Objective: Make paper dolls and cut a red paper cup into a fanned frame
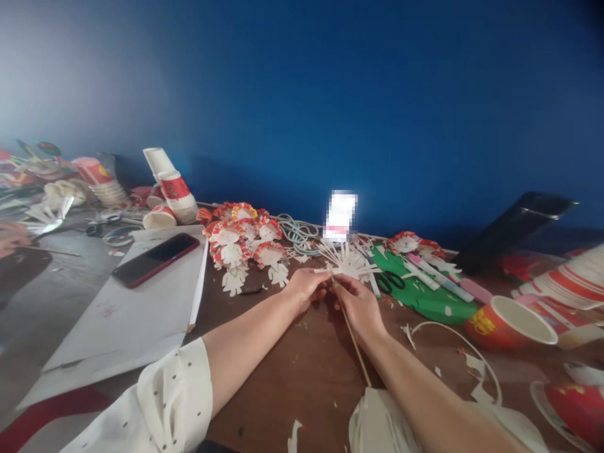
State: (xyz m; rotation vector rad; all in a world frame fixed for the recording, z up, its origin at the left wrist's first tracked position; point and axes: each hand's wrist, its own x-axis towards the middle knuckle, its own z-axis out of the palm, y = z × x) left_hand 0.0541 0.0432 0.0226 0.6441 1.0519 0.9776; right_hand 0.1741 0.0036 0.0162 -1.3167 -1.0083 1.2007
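My left hand and my right hand meet over the brown table, fingers closed together. Between them is a thin wooden stick, which slants down toward me. At its upper end spreads a white paper piece cut into strips like a fan. My left fingertips pinch the base of the strips, and my right fingers grip the stick just below. The exact join is hidden by my fingers. Left of my hands lie several paper figures with red frilled edges.
A green sheet carries scissors and markers. A red paper cup lies at right. A phone rests on white board. Paper discs lie near me. At far left shows another person's hand.
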